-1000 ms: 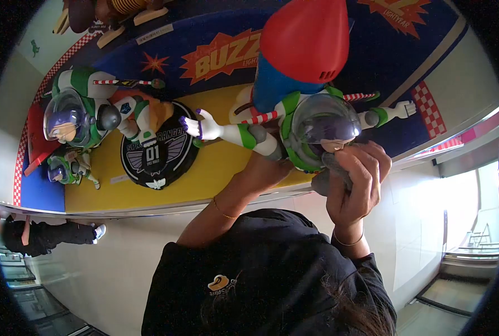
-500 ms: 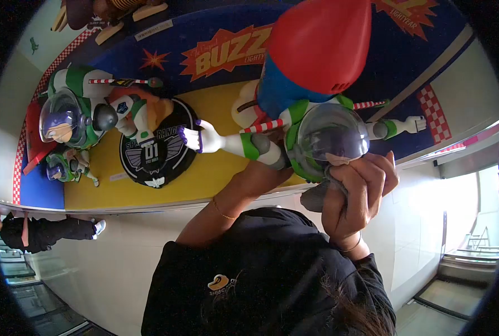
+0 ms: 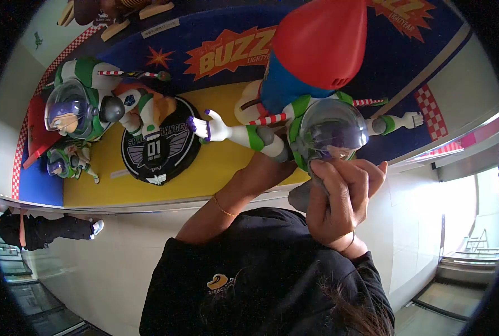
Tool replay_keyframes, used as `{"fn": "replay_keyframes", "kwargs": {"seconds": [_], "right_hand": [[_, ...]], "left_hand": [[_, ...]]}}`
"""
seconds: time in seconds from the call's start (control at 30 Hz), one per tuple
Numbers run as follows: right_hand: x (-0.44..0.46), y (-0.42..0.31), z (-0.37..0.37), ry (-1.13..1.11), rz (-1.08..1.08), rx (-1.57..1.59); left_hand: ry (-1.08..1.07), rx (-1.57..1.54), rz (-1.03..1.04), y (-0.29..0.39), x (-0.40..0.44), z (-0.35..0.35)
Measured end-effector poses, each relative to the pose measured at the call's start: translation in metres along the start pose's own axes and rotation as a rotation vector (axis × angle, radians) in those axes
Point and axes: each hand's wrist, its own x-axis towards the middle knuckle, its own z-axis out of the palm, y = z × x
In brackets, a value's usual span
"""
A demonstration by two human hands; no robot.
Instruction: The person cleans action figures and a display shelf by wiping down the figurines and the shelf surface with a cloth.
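Standing close against the yellow tabletop (image 3: 221,162), you work on the large space-ranger figure (image 3: 333,129) at its near edge, slightly right of centre. Your right hand (image 3: 342,193) has a folded grip, its thumb and fingers pinching a grey cloth (image 3: 301,198) just below the rim of the figure's clear dome. Your left hand (image 3: 269,168) reaches in at the figure's near side, mostly hidden behind its arm and body, and whether that grip is released or grasping cannot be told.

The figure's face and front turn toward you. Seen from above, its long axis runs away beneath the dome, the body foreshortened and the lower part hidden. Its arms spread nearly level, an open, purple-tipped hand pointing to your left and a fist to your right.

Behind it rises a red-nosed blue rocket (image 3: 319,45), before a blue panel (image 3: 188,42) lettered "BUZZ LIGHTYEAR". To your left on the tabletop are a round black emblem (image 3: 176,151) marked "01", a second large ranger (image 3: 84,115) and a smaller one (image 3: 64,162). Across the pale floor (image 3: 126,257), another person (image 3: 48,231) in black is at far left; at far right, a stepladder (image 3: 477,242) stands near a bright opening
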Motion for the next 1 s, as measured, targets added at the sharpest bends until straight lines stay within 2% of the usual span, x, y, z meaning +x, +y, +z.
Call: {"fn": "replay_keyframes", "kwargs": {"seconds": [0.1,0.27,0.4,0.43,0.57,0.6,0.73,0.77,0.9,0.93,1.0], "right_hand": [[0.002,0.0,0.002,-0.011,-0.023,-0.003],[0.004,0.012,0.006,0.035,-0.032,0.277],[-0.009,0.03,0.006,0.195,0.038,0.601],[-0.009,0.032,0.005,0.197,0.045,0.599],[-0.002,0.042,0.005,0.174,0.265,0.826],[-0.001,0.045,0.004,0.179,0.27,0.823],[0.005,0.051,0.0,0.143,0.144,0.567],[0.006,0.051,-0.002,0.144,0.148,0.565],[0.016,0.046,-0.012,0.032,0.101,0.259],[0.017,0.046,-0.013,0.032,0.1,0.26],[0.022,0.046,-0.013,0.037,0.02,0.188]], "left_hand": [[0.017,0.053,0.029,0.004,0.002,-0.005],[0.031,0.139,0.083,0.016,0.002,-0.01],[0.038,0.202,0.116,0.02,0.004,-0.015],[0.031,0.201,0.115,0.019,0.004,-0.014],[0.012,0.046,0.039,0.01,0.006,-0.009],[0.005,0.044,0.04,0.009,0.006,-0.01],[-0.527,0.13,-0.332,0.005,0.002,-0.02],[-0.531,0.13,-0.332,0.0,-0.001,-0.018],[-0.246,0.351,0.182,-0.038,-0.027,-0.004],[-0.245,0.351,0.181,-0.039,-0.029,-0.003],[-0.219,-0.209,-0.264,-0.038,-0.033,0.001]]}}
